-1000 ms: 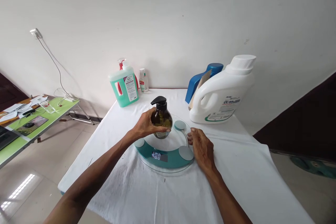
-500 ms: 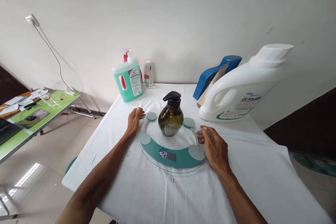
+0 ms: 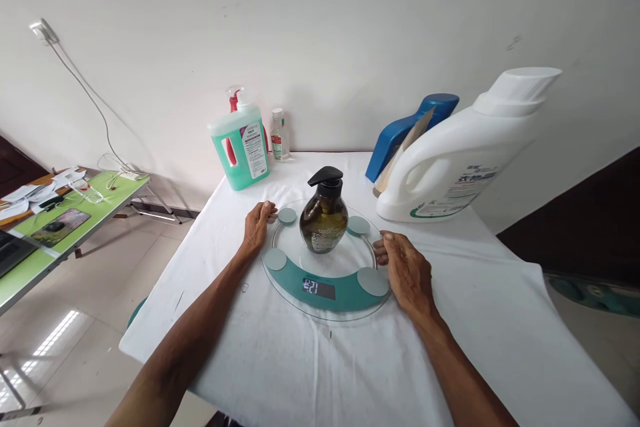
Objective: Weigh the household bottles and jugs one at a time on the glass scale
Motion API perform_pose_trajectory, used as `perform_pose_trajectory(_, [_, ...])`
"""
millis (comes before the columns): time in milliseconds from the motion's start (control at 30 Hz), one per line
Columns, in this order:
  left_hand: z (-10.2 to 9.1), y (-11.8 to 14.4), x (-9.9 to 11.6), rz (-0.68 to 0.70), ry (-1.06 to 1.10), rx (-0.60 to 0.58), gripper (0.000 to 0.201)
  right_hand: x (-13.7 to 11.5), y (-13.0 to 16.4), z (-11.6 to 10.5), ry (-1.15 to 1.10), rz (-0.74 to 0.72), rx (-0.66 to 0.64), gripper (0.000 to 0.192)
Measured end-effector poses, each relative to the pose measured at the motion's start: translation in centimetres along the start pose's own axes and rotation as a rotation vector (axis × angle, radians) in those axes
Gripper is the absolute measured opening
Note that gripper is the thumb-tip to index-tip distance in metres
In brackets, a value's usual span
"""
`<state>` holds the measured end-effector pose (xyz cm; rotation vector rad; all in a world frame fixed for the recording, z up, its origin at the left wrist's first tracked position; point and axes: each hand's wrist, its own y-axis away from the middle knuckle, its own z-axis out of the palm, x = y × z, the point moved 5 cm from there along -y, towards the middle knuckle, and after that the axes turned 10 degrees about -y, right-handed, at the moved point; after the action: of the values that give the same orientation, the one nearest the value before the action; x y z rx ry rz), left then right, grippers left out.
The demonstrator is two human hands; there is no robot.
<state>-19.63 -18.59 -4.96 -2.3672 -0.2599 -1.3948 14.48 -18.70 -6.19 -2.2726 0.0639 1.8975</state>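
A dark brown pump bottle with a black pump top stands upright in the middle of a round glass scale with a teal band and a lit display. The scale lies on a table under a white cloth. My left hand rests flat on the cloth against the scale's left rim, holding nothing. At the scale's right rim my right hand lies on the cloth with its fingertips at the glass edge, also holding nothing.
At the back of the table stand a green pump jug, a small clear bottle, a blue jug and a big white detergent jug. A green side table with papers stands at the left.
My left hand has let go of the brown bottle and moved down to the scale's left rim. The display went from zero to a reading. The right hand stayed at the right rim.
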Motion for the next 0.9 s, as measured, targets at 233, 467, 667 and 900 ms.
perform_pose_trajectory(233, [-0.06, -0.06, -0.05, 0.004, -0.011, -0.014, 0.072, 0.12, 0.02, 0.02, -0.006, 0.009, 0.006, 0.056])
perform_pose_trajectory(467, [-0.09, -0.06, -0.13, 0.002, -0.008, -0.034, 0.059, 0.09, 0.2, 0.05, -0.031, 0.006, 0.011, 0.056])
perform_pose_trajectory(667, [0.09, -0.03, -0.44, 0.028, -0.014, -0.028, 0.048, 0.07, 0.23, -0.02, -0.026, -0.006, 0.003, 0.057])
perform_pose_trajectory(900, [0.15, 0.03, -0.46, 0.042, -0.036, -0.037, 0.035, 0.38, 0.2, -0.07, -0.001, 0.024, 0.01, 0.059])
